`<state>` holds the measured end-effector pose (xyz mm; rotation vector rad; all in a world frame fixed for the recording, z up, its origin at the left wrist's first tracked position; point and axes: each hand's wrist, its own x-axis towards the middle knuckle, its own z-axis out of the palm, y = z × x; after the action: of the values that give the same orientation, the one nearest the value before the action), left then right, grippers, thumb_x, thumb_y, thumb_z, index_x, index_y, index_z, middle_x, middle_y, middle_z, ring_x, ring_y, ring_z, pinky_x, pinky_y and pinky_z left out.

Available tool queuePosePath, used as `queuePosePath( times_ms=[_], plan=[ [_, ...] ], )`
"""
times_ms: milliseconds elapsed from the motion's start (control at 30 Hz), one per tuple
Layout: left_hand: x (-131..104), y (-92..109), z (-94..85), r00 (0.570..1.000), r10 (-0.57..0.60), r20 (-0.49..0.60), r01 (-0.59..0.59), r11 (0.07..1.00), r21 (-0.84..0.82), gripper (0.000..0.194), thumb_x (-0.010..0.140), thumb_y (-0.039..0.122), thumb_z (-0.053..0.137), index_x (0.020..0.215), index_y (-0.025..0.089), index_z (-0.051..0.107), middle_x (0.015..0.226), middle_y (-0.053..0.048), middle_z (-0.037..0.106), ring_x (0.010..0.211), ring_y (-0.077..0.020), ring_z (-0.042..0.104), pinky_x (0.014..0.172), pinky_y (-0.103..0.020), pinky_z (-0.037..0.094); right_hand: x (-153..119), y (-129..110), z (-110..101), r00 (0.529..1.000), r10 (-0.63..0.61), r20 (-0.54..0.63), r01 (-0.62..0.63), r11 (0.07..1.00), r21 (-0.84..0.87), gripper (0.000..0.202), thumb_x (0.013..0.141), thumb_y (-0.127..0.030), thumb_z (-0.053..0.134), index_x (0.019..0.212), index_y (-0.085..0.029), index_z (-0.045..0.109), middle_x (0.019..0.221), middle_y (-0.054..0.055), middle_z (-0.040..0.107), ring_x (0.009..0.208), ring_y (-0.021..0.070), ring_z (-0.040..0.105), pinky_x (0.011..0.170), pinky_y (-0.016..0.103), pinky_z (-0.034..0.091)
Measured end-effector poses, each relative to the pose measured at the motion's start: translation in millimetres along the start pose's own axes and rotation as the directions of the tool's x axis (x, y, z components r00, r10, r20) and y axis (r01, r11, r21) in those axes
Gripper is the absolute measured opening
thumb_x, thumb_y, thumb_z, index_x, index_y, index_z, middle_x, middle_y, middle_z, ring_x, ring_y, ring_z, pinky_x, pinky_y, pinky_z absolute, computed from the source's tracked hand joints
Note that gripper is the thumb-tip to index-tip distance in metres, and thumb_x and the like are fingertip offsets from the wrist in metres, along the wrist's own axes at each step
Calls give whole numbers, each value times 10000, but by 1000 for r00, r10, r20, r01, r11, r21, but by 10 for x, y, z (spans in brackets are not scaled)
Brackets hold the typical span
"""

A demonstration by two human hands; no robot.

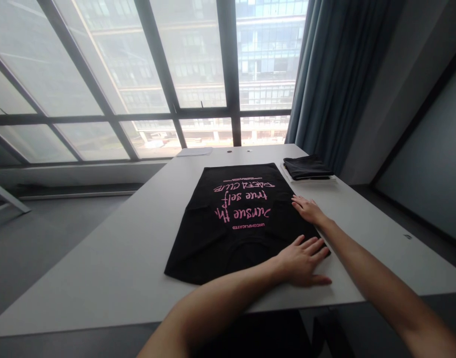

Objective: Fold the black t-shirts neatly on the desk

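A black T-shirt (209, 238) with pink lettering lies spread on the white table (119, 248), its print upside down from where I look. Its sleeves do not show as spread out to the sides. My left hand (304, 261) reaches across to the shirt's near right corner, fingers spread, palm down, partly on the cloth and partly over the table. Farther up, my right hand (308, 209) rests at the shirt's right edge with its fingers stretched onto the fabric. Neither hand grasps anything that I can see.
A stack of folded dark clothes (308, 167) with something white under it sits at the far right of the table. White paper (194, 151) and small items lie along the far edge. Beyond are large windows and a blue-grey curtain (332, 74).
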<state>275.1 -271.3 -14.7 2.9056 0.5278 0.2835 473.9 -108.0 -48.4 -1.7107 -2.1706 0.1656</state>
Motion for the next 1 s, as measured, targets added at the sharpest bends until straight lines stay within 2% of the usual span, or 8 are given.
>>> queuePosePath(
  times_ms=[133, 267, 433, 533, 633, 733, 833, 1000],
  plan=[
    [6, -3, 19, 1000, 11, -12, -11, 1000, 27, 829, 997, 664, 317, 1600, 105, 205, 1664, -163, 207, 1542, -288, 182, 1233, -497, 161, -3, 13, 12, 999, -5, -38, 5, 1000, 3, 503, 1039, -473, 314, 1437, -268, 542, 1573, 79, 439, 1466, 301, 374, 1175, 650, 237],
    [11, -6, 38, 1000, 16, -24, -15, 999, 38, 827, 997, 663, 325, 1594, 102, 221, 1662, -159, 218, 1536, -290, 204, 1231, -497, 164, -23, -10, 15, 985, -105, -135, 107, 994, 6, 530, 1031, -449, 327, 1502, -252, 469, 1607, 85, 381, 1489, 303, 330, 1181, 604, 279],
    [11, -10, 38, 1000, 16, -26, -14, 999, 42, 823, 996, 655, 336, 1597, 106, 217, 1662, -156, 221, 1540, -286, 191, 1231, -494, 163, -42, -65, 25, 994, -108, -34, 107, 994, -25, 535, 1015, -414, 369, 1525, -268, 433, 1618, 78, 354, 1497, 314, 310, 1172, 646, 265],
    [10, -18, 34, 1000, 13, -17, -13, 1000, 18, 825, 995, 661, 322, 1601, 113, 205, 1664, -152, 215, 1542, -286, 185, 1229, -498, 164, -56, -97, -31, 991, -87, -97, 84, 996, -39, 547, 1013, -397, 367, 1537, -246, 419, 1618, 90, 354, 1497, 315, 310, 1182, 623, 270],
    [11, -20, 32, 1000, 13, -10, -13, 1000, 9, 832, 994, 667, 325, 1600, 109, 205, 1663, -159, 214, 1542, -290, 181, 1231, -499, 159, -96, -168, -86, 981, -154, -121, 155, 988, 0, 561, 1026, -410, 336, 1558, -240, 382, 1627, 83, 337, 1517, 296, 264, 1200, 602, 248],
    [11, -14, 30, 1000, 10, -11, -10, 1000, 22, 834, 994, 661, 346, 1596, 99, 217, 1656, -175, 228, 1544, -288, 173, 1233, -490, 149, -140, -264, -66, 977, -213, 18, 212, 977, 20, 570, 1022, -451, 353, 1562, -268, 372, 1641, 75, 304, 1531, 291, 217, 1197, 629, 218],
    [8, -9, 28, 1000, 4, -8, -4, 1000, 29, 832, 995, 657, 351, 1597, 100, 214, 1658, -178, 220, 1548, -281, 154, 1234, -483, 144, -149, -305, -12, 972, -185, 147, 186, 982, 6, 565, 1012, -483, 372, 1548, -306, 391, 1646, 74, 286, 1532, 305, 208, 1175, 673, 204],
    [2, -18, 36, 1000, 12, -21, -11, 1000, 17, 826, 995, 663, 342, 1594, 106, 226, 1662, -164, 217, 1544, -283, 171, 1236, -490, 136, -113, -200, -35, 982, -187, 13, 186, 981, 47, 579, 1029, -490, 318, 1568, -281, 353, 1654, 93, 262, 1539, 288, 186, 1185, 659, 179]
  ],
)
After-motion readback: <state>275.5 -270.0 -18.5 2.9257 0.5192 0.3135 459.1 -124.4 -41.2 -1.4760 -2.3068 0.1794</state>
